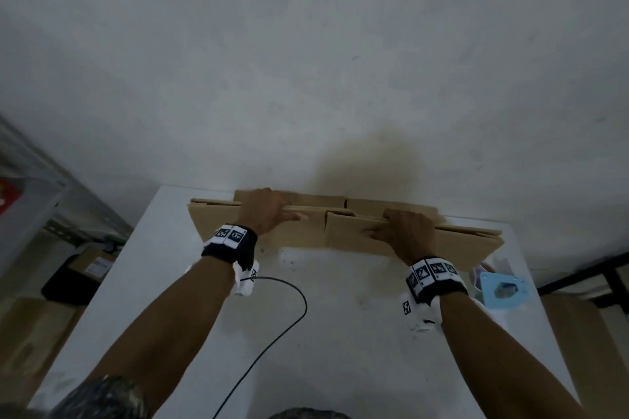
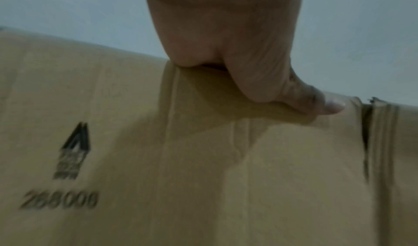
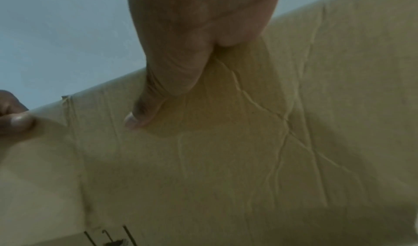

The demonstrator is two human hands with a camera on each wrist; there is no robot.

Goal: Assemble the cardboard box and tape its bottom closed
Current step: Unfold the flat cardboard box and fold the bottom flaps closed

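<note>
Head view: left hand (image 1: 263, 214) and right hand (image 1: 406, 233), each grip clamped on flattened cardboard box (image 1: 299, 231) top edge.

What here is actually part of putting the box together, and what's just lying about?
In use:
- flattened cardboard box, standing on the white table
- left hand and right hand, both gripping its top edge

Lying about:
- light blue object at the table's right edge
- black cable
</note>
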